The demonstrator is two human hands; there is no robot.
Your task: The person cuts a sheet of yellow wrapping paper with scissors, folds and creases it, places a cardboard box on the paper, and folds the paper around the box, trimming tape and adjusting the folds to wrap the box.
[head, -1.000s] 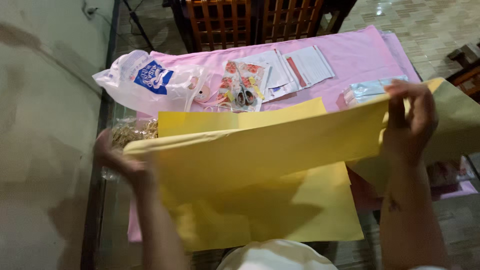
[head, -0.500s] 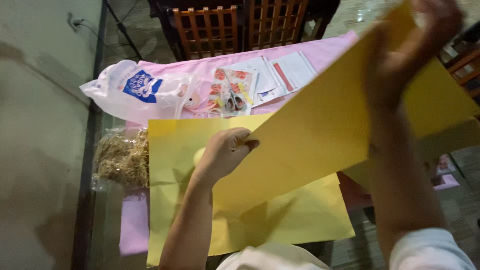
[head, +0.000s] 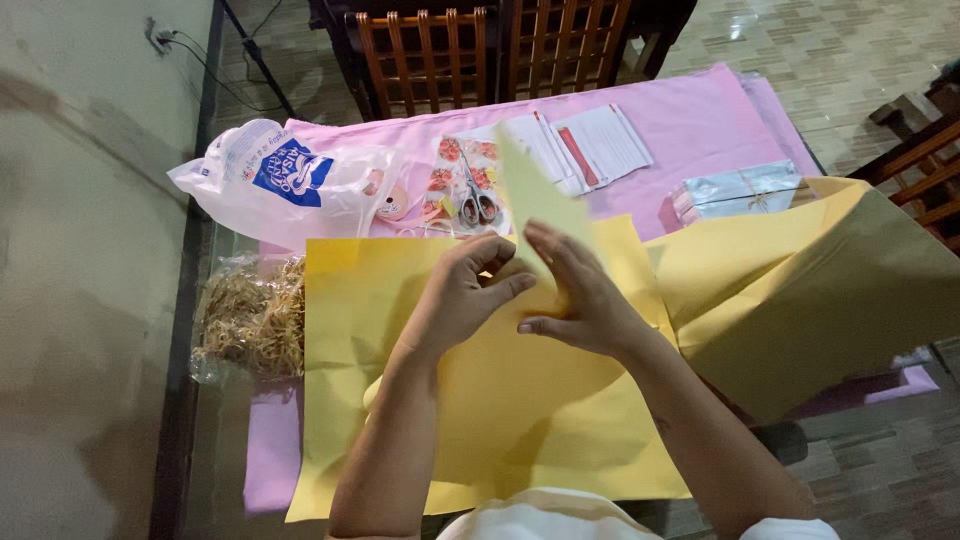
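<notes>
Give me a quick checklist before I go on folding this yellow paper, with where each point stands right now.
1. Both hands on the paper: left hand and right hand pinch the raised yellow paper sheet. Ok.
2. Corner lined up: cannot tell, the fingers hide it.
3. Flat yellow sheet underneath lies smooth: ok.
4. Scissors lie apart from the hands: ok.
5. Large yellow sheet on the right overhangs the pink tablecloth: not ok.

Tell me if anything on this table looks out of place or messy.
Mostly tidy. One yellow sheet hangs askew off the table's right edge instead of lying flat like the yellow sheet under the hands. The left hand and right hand pinch a pale paper piece standing upright.
</notes>
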